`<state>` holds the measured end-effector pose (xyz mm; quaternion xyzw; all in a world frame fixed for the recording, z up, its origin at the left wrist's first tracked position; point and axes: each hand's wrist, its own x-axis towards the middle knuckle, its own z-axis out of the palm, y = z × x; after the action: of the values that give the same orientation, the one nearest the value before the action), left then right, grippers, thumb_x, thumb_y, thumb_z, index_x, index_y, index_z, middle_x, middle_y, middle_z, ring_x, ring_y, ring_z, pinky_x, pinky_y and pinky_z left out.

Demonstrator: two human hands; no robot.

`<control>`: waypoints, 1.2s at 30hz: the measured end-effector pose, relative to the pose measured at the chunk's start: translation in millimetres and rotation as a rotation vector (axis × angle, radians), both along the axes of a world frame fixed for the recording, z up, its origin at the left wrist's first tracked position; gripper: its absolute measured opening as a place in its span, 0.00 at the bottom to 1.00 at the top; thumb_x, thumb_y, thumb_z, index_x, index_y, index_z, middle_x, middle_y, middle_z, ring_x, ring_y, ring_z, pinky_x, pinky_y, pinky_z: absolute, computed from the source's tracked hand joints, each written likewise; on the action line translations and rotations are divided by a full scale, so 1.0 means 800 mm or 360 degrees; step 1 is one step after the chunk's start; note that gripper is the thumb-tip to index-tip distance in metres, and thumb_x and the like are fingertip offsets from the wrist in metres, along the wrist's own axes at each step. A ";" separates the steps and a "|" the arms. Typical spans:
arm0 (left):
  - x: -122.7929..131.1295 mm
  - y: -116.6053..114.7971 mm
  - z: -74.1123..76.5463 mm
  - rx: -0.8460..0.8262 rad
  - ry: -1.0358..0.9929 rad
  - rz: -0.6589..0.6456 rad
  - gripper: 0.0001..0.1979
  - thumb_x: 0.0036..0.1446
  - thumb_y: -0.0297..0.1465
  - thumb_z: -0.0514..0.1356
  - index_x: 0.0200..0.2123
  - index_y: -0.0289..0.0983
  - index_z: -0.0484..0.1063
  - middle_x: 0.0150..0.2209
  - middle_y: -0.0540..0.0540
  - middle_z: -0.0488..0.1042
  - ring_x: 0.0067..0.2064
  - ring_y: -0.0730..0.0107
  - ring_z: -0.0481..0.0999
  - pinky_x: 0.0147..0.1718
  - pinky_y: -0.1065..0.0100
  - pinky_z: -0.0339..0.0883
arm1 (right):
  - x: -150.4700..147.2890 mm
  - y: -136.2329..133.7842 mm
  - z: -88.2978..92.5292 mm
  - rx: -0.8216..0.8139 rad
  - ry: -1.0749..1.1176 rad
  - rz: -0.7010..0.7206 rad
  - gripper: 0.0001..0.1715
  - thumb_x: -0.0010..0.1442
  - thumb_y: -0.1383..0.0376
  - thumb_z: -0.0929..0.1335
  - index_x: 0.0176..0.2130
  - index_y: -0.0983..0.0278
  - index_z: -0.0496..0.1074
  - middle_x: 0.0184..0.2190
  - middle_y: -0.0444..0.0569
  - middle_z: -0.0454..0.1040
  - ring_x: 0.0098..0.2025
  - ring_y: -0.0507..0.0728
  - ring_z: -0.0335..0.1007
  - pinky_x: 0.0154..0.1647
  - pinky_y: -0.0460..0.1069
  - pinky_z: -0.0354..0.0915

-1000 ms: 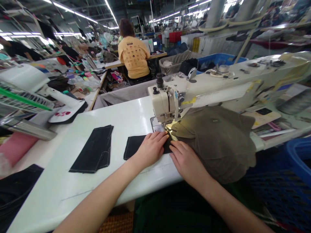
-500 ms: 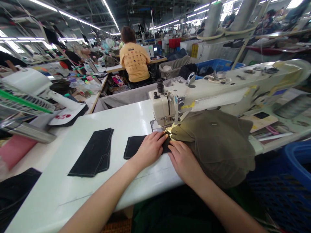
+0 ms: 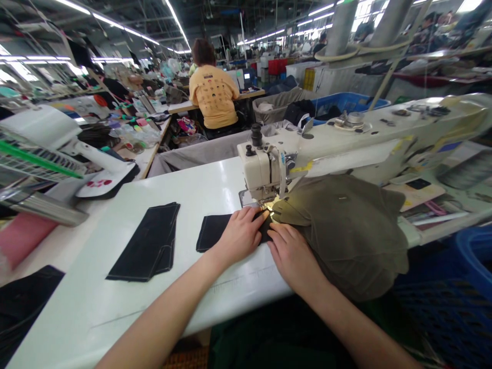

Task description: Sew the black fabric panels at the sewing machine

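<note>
Under the head of the sewing machine [image 3: 259, 166] lies a dark fabric piece [image 3: 213, 230], its right end at the lit needle area. My left hand [image 3: 243, 230] rests on that piece from above, fingers close together, fingertips beside the presser foot. At the piece's near right edge, my right hand [image 3: 290, 248] has its bent fingertips on the cloth. The thumbs are partly hidden. A stack of olive-brown fabric pieces [image 3: 349, 225] lies just right of the needle, beside my right hand. Another dark stitched fabric piece [image 3: 148, 243] lies flat on the left of the white table [image 3: 200, 189].
A white lamp-like device [image 3: 103, 159] and a steel cylinder [image 3: 44, 205] stand at the left. Dark cloth [image 3: 26, 302] lies at the lower left. A blue basket [image 3: 434, 312] stands at the lower right. Ahead sits a person in a yellow shirt [image 3: 213, 97].
The camera view has shifted very slightly. Both hands stay at the needle on the dark fabric piece, with hardly any visible movement.
</note>
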<state>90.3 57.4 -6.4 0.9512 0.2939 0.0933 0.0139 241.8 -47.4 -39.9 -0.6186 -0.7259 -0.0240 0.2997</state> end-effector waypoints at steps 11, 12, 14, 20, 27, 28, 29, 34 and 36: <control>0.000 -0.001 0.003 0.0014 -0.0116 -0.0043 0.20 0.61 0.24 0.53 0.56 0.32 0.71 0.58 0.36 0.73 0.58 0.53 0.69 0.56 0.51 0.67 | 0.001 0.001 0.003 -0.0014 0.0000 0.0020 0.13 0.67 0.71 0.63 0.49 0.68 0.74 0.52 0.59 0.75 0.55 0.64 0.68 0.59 0.61 0.67; 0.000 -0.001 0.003 0.0024 -0.0114 -0.0044 0.20 0.61 0.24 0.53 0.55 0.32 0.71 0.58 0.36 0.73 0.58 0.52 0.70 0.55 0.51 0.68 | 0.000 0.001 0.003 -0.0016 0.0003 0.0014 0.14 0.67 0.71 0.63 0.49 0.67 0.74 0.52 0.59 0.75 0.56 0.64 0.68 0.59 0.61 0.67; 0.001 0.001 0.003 0.0037 -0.0110 -0.0042 0.19 0.61 0.24 0.53 0.55 0.32 0.71 0.58 0.35 0.73 0.58 0.52 0.70 0.55 0.51 0.68 | 0.000 0.002 0.004 -0.0029 0.0007 0.0001 0.14 0.67 0.71 0.63 0.50 0.67 0.74 0.52 0.59 0.75 0.56 0.64 0.68 0.59 0.61 0.67; -0.002 -0.001 0.005 0.0085 -0.0039 -0.0061 0.19 0.62 0.24 0.54 0.56 0.31 0.71 0.60 0.34 0.71 0.60 0.51 0.70 0.57 0.51 0.68 | 0.002 -0.002 0.010 -0.0083 -0.0052 0.0054 0.14 0.67 0.71 0.64 0.51 0.69 0.73 0.51 0.59 0.75 0.55 0.64 0.68 0.60 0.61 0.67; -0.019 -0.037 0.002 0.0063 0.0001 -0.0285 0.17 0.66 0.26 0.54 0.56 0.32 0.71 0.59 0.37 0.73 0.59 0.55 0.72 0.57 0.54 0.71 | 0.003 -0.016 0.005 -0.0033 -0.0082 0.0029 0.16 0.68 0.71 0.63 0.53 0.72 0.72 0.52 0.59 0.75 0.55 0.65 0.68 0.62 0.61 0.66; -0.021 -0.040 0.002 0.0046 -0.0014 -0.0304 0.18 0.67 0.27 0.54 0.57 0.33 0.71 0.59 0.37 0.73 0.59 0.55 0.72 0.57 0.53 0.71 | 0.003 -0.016 0.005 -0.0033 -0.0096 0.0042 0.17 0.68 0.71 0.63 0.54 0.71 0.72 0.52 0.59 0.75 0.55 0.64 0.68 0.62 0.62 0.65; -0.022 -0.041 0.002 0.0038 -0.0031 -0.0310 0.18 0.67 0.27 0.54 0.58 0.34 0.70 0.60 0.37 0.72 0.60 0.55 0.72 0.58 0.52 0.71 | 0.004 -0.016 0.004 -0.0035 -0.0108 0.0051 0.17 0.68 0.71 0.63 0.54 0.71 0.72 0.53 0.59 0.75 0.55 0.64 0.68 0.62 0.62 0.65; -0.023 -0.030 0.006 0.0040 -0.0041 -0.0309 0.17 0.68 0.28 0.53 0.57 0.34 0.72 0.58 0.37 0.74 0.58 0.55 0.73 0.56 0.52 0.73 | 0.006 -0.007 0.008 -0.0068 -0.0084 0.0058 0.17 0.68 0.71 0.63 0.54 0.72 0.72 0.53 0.60 0.75 0.55 0.64 0.68 0.61 0.61 0.66; -0.022 -0.023 0.007 0.0043 -0.0046 -0.0315 0.17 0.68 0.28 0.53 0.56 0.34 0.72 0.58 0.37 0.74 0.58 0.55 0.73 0.56 0.52 0.73 | 0.006 -0.002 0.010 -0.0094 -0.0052 0.0054 0.17 0.68 0.70 0.63 0.54 0.70 0.72 0.53 0.60 0.75 0.55 0.64 0.69 0.60 0.61 0.67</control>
<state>72.9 39.2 -0.5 0.9742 0.1969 0.1090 0.0145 246.5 -48.8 -31.9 -0.6143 -0.7415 -0.0077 0.2697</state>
